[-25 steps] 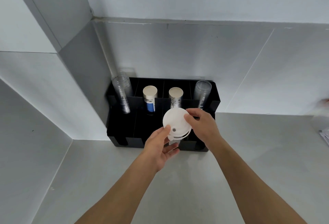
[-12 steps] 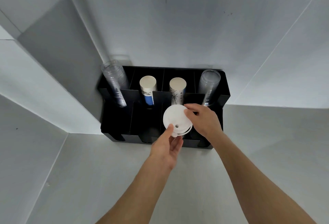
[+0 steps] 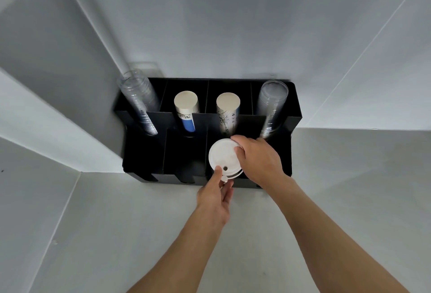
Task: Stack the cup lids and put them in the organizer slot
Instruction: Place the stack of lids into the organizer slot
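Observation:
A stack of white cup lids (image 3: pixel 224 157) hangs over the third front slot of the black organizer (image 3: pixel 144 150), held flat side up with a small sip hole near its front edge. My right hand (image 3: pixel 258 162) grips the stack from the right and back. My left hand (image 3: pixel 217 192) holds its front edge, thumb on top and fingers underneath. How many lids are in the stack is unclear; at least two edges show at the front.
The organizer's back row holds two stacks of clear plastic cups (image 3: pixel 140 104) (image 3: pixel 272 106) at the ends and two stacks of paper cups (image 3: pixel 185 111) (image 3: pixel 227 113) between them. It stands in a corner against grey walls on a grey counter (image 3: pixel 116 234).
Both hands have carried the lid stack forward and down toward the organizer's third front slot. The view has moved closer and tilted more steeply down.

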